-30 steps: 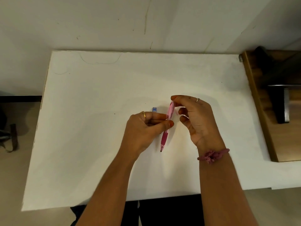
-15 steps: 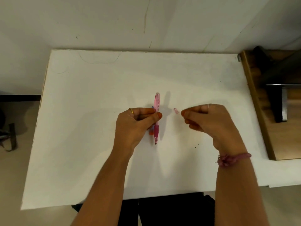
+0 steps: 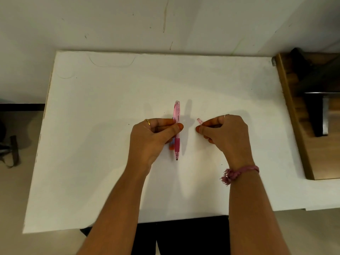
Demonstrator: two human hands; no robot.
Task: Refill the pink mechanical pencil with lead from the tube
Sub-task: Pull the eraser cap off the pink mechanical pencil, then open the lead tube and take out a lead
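We have one view, from a head-worn wide-angle camera looking steeply down and forward over the white surface (image 3: 110, 144), close enough that both forearms fill the lower frame, the wall (image 3: 128, 24) beyond.

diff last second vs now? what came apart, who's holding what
The right hand pulled the small pink cap off the pencil's top and moved right, now clear of it. The left hand turned the pink mechanical pencil nearly upright, tip toward the person. Unchanged: left hand's grip on the pencil and the lead tube, white table.
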